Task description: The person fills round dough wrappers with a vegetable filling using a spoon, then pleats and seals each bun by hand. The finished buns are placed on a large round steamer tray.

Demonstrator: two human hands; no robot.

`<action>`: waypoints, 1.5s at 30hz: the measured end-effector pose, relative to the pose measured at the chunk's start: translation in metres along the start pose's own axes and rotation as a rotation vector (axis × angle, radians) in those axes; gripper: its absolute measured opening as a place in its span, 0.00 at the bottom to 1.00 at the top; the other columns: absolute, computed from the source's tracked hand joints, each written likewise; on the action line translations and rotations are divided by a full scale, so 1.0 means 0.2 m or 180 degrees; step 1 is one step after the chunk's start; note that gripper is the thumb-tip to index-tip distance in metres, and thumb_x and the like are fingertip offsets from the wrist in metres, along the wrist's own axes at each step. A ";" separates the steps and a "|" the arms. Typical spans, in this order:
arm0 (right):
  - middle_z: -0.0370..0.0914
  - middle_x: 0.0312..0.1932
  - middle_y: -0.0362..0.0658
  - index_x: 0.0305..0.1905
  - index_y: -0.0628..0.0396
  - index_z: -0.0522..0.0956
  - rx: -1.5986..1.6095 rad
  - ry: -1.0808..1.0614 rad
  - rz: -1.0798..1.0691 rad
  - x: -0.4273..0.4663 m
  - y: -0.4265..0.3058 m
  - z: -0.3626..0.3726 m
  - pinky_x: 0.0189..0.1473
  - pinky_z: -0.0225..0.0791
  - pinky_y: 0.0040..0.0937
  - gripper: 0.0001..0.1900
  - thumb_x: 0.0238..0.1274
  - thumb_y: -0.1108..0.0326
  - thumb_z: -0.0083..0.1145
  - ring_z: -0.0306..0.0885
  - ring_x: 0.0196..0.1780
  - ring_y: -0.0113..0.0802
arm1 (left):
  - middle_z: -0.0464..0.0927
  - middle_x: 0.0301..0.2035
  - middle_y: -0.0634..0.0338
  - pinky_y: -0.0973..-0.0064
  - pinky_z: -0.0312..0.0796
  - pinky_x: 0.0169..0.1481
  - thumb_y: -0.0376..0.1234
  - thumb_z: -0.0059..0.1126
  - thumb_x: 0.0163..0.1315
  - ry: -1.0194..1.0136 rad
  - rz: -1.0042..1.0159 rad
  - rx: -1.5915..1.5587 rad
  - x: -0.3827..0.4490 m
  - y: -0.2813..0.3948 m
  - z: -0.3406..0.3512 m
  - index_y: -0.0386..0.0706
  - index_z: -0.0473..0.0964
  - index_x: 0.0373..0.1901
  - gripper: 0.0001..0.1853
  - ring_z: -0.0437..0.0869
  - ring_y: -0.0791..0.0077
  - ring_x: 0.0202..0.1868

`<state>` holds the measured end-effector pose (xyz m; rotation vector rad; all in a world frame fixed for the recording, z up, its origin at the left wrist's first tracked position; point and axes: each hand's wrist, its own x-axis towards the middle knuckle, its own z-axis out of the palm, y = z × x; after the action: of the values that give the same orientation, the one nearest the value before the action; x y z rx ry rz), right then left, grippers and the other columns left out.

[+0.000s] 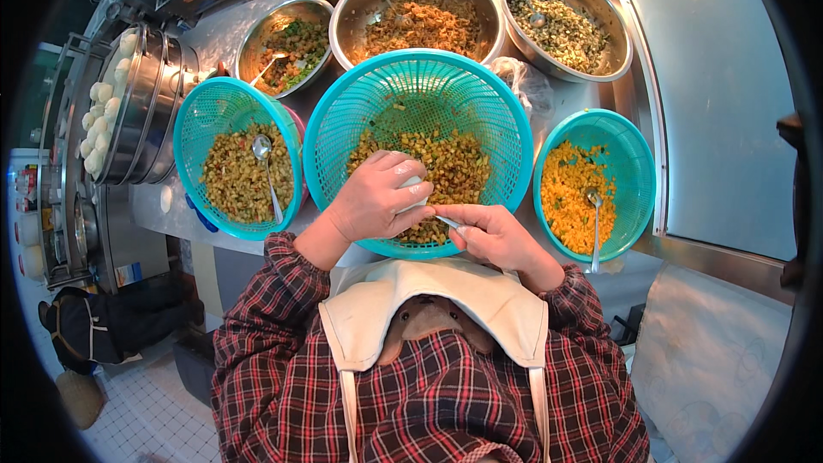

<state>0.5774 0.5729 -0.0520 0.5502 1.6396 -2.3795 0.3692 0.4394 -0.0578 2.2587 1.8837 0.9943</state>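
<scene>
Above the large turquoise plastic colander (521, 109), my left hand (376, 196) is curled around a piece of white dough (411, 194), mostly hidden by the fingers. Flour whitens some of the fingertips. Close beside it, my right hand (501, 235) grips a metal utensil, likely a spoon (448, 222), whose far end is out of sight near the dough. Diced brown-green filling (460, 161) lies in the colander beneath both hands.
Turquoise baskets with spoons stand left (184, 141) and right (646, 173). Behind are steel bowls of filling (344, 6), (620, 19), (247, 32). Stacked steamers (138, 122) with white buns (99, 122) stand at far left. A person (109, 328) is at lower left.
</scene>
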 end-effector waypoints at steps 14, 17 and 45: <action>0.74 0.32 0.33 0.68 0.59 0.73 0.0151 0.0795 -0.0293 0.06 0.17 -0.03 0.32 0.63 0.19 0.24 0.68 0.77 0.45 0.67 0.32 0.17 | 0.75 0.56 0.47 0.59 0.69 0.65 0.43 0.62 0.67 0.1019 -0.1809 -0.0833 -0.05 0.00 0.09 0.38 0.73 0.60 0.25 0.76 0.52 0.60; 0.74 0.33 0.33 0.70 0.59 0.71 -0.0933 0.1413 -0.1018 0.05 0.07 -0.06 0.36 0.65 0.18 0.26 0.68 0.78 0.44 0.68 0.34 0.17 | 0.73 0.57 0.44 0.55 0.68 0.68 0.49 0.50 0.75 0.1913 -0.3277 -0.3382 0.02 0.02 0.06 0.30 0.66 0.63 0.31 0.74 0.53 0.62; 0.77 0.44 0.40 0.63 0.64 0.69 0.0166 0.1407 -0.2180 0.33 -0.14 0.08 0.51 0.69 0.20 0.19 0.70 0.79 0.56 0.74 0.47 0.21 | 0.75 0.59 0.47 0.50 0.68 0.70 0.60 0.22 0.77 0.2707 -0.2732 -0.6727 0.24 0.02 0.00 0.41 0.66 0.66 0.37 0.75 0.52 0.63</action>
<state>0.5037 0.5714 -0.0510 0.6359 2.2496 -2.9342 0.3759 0.4822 -0.0349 -0.1659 0.4726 2.0194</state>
